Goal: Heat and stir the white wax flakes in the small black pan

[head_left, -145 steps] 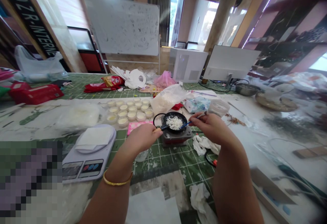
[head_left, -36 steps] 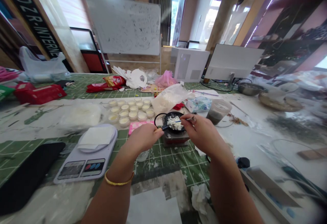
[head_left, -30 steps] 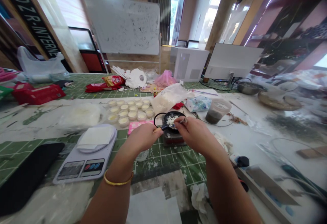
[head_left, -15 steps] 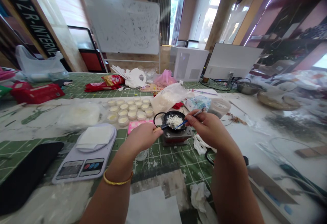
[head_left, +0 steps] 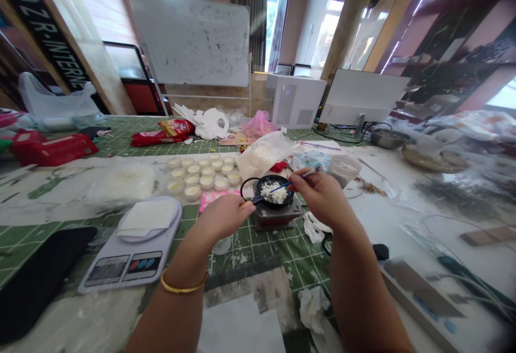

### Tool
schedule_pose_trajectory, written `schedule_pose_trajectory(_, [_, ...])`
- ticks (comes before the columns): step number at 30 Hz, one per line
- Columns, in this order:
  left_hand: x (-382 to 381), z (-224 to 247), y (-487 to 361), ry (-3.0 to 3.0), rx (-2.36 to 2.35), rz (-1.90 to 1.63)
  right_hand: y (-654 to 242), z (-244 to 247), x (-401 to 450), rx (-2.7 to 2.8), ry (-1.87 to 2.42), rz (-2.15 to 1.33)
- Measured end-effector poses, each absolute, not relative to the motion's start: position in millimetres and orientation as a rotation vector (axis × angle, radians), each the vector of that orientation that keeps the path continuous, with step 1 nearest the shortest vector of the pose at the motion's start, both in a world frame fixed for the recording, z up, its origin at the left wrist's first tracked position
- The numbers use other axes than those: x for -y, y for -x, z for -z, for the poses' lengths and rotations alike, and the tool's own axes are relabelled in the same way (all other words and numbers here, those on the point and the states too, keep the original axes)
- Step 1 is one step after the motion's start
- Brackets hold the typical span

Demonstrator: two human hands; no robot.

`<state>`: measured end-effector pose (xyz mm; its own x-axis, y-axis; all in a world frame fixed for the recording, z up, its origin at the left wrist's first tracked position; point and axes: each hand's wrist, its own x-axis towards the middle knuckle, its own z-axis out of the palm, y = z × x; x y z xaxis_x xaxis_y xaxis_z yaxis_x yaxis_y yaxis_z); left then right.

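A small black pan (head_left: 289,198) rests on a little hot plate (head_left: 278,217) near the middle of the table. White flakes (head_left: 274,190) lie heaped inside it. My left hand (head_left: 226,216) is closed around the pan's handle (head_left: 255,201) from the left. In my right hand (head_left: 316,189) a thin blue stick (head_left: 282,186) is pinched between thumb and fingers, its tip reaching into the flakes. What kind of stick it is I cannot make out.
Several small cups of pale wax-like stuff (head_left: 207,172) stand left behind the pan. A kitchen scale (head_left: 139,259) bearing white sheets and a black phone-like slab (head_left: 44,267) lie at left. A power strip (head_left: 427,302) sits at right, crumpled tissue (head_left: 313,310) in front.
The blue stick has shifted across the flakes, its tip now farther left and slightly up in the pan. The left hand keeps its hold on the handle. The view has shifted slightly.
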<state>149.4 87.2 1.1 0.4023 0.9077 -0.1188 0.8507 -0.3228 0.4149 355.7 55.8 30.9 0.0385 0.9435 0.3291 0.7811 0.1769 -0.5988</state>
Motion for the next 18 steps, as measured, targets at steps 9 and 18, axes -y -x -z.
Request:
schedule_pose_trajectory(9, [-88,1,-150,-2.252,-1.478,-0.200,-342,-28,-53,1.863,1.593,-0.260])
schedule_pose_trajectory(18, [-92,3,-150,-2.288,-1.448,-0.167,-340,-32,-48,1.965,1.601,-0.242])
